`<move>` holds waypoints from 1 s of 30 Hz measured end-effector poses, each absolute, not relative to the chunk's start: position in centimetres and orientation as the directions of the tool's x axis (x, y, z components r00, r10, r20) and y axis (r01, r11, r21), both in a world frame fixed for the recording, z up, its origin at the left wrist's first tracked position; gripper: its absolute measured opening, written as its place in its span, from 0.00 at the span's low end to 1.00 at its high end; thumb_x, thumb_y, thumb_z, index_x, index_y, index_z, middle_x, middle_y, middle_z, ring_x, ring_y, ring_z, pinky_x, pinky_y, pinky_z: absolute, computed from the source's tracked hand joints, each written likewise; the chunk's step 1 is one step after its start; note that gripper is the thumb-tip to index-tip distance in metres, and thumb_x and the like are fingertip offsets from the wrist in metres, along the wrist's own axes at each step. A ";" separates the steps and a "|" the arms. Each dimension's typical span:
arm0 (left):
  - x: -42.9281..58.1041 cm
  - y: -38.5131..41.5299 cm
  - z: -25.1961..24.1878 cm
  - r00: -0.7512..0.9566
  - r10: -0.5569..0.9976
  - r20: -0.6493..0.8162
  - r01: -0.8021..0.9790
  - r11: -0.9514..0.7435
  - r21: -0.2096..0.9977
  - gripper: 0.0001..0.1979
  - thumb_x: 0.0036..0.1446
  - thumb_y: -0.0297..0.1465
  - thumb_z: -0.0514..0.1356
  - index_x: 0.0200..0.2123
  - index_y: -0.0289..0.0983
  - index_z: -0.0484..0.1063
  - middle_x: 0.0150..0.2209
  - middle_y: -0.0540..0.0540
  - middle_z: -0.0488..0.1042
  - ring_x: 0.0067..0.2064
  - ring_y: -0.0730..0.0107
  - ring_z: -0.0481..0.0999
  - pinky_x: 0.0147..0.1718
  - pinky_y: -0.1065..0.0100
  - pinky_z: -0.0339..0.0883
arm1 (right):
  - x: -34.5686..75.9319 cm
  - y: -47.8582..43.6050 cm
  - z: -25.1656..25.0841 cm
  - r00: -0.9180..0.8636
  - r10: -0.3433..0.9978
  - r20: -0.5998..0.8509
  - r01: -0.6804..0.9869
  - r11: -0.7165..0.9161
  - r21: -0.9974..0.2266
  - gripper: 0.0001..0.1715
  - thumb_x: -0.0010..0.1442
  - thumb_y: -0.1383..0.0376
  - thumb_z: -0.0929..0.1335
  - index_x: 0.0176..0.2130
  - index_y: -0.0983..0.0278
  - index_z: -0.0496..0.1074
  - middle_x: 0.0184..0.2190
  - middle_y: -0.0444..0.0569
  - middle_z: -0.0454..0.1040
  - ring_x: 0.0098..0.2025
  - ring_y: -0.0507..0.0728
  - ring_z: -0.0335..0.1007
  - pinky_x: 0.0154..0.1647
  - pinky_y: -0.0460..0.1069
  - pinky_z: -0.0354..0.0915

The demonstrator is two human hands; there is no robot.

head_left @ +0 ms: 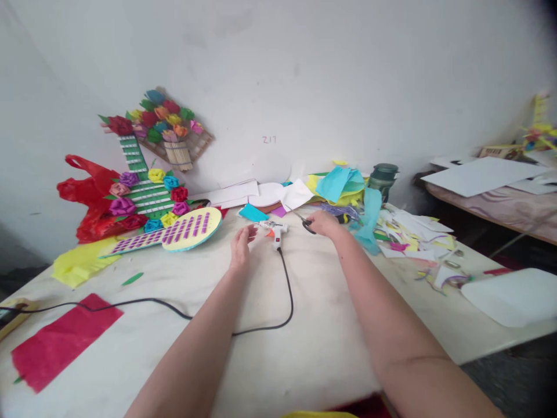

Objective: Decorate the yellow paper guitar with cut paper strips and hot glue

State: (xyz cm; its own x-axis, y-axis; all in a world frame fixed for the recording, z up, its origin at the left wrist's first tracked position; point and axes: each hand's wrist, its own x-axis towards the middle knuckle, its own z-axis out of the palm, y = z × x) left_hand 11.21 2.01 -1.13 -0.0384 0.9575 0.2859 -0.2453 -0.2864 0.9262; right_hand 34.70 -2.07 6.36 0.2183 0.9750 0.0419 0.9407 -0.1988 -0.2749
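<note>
My right hand (pixel 322 223) is closed on the black handles of a pair of scissors (pixel 308 226), whose blades point away toward the paper pile. Just left of the middle, my left hand (pixel 242 242) is held with its fingers loosely extended, and nothing shows in it. Beside its fingertips lies a white glue gun (pixel 275 229) with an orange trigger. From the gun's handle a black cord (pixel 290 290) curves over the table and passes under my left forearm. A small blue paper piece (pixel 253 212) lies just behind the glue gun.
Left stand a flower-trimmed green-and-white guitar shape (pixel 150 197) and a yellow one with purple strips (pixel 191 230). A red plastic bag (pixel 89 197) is behind them. Crimson paper (pixel 67 342) lies front left. Paper scraps (pixel 413 232), a dark bottle (pixel 383 177) and a white tray-like piece (pixel 517 296) are right.
</note>
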 end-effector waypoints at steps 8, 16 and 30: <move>11.6 1.2 -1.1 -0.036 0.954 0.299 -0.105 -0.301 0.948 0.24 0.50 0.48 0.52 0.35 0.32 0.73 0.34 0.39 0.76 0.38 0.62 0.74 0.36 0.63 0.65 | 35.1 0.3 5.5 0.143 0.986 -0.086 0.984 -0.151 -0.097 0.19 0.51 0.69 0.65 0.42 0.56 0.76 0.42 0.49 0.75 0.41 0.58 0.70 0.35 0.46 0.61; 11.6 0.7 -1.0 -0.059 0.954 0.293 -0.090 -0.297 0.950 0.24 0.52 0.48 0.51 0.33 0.33 0.74 0.32 0.39 0.76 0.36 0.62 0.73 0.30 0.66 0.65 | 36.2 2.4 4.3 0.128 0.991 -0.039 0.986 -0.132 -0.102 0.17 0.52 0.66 0.65 0.42 0.58 0.76 0.40 0.50 0.76 0.40 0.58 0.70 0.37 0.47 0.61; 11.8 0.3 -1.0 -0.074 0.973 0.221 -0.069 -0.226 0.972 0.23 0.54 0.46 0.50 0.23 0.34 0.72 0.27 0.39 0.74 0.31 0.63 0.72 0.25 0.68 0.62 | 35.5 3.0 4.4 0.328 0.934 0.137 0.944 -0.322 -0.070 0.17 0.54 0.68 0.63 0.42 0.66 0.75 0.44 0.60 0.73 0.46 0.62 0.69 0.41 0.51 0.62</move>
State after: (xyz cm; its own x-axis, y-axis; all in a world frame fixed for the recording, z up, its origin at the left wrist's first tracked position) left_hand 11.83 0.33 -1.04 -0.0736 0.9725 0.2210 -0.0695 -0.2260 0.9716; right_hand 35.53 3.00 4.41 0.3284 0.9345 0.1374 0.9443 -0.3215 -0.0705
